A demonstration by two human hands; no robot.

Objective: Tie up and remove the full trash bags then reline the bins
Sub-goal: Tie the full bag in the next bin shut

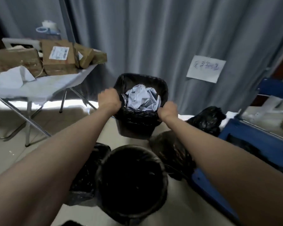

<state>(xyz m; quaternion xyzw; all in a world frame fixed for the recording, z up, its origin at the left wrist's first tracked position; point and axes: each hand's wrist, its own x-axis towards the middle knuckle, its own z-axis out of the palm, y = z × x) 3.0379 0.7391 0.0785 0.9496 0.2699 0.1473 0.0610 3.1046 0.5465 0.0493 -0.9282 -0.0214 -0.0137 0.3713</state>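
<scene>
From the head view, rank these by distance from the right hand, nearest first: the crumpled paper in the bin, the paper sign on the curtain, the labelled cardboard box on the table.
Measured from the right hand, which grips the bag's edge:
1. Crumpled paper, just to its left, inside the bin.
2. Paper sign, up and to the right, on the curtain.
3. Labelled cardboard box, far left, on the table.

Storeroom (parcels, curtain)
</scene>
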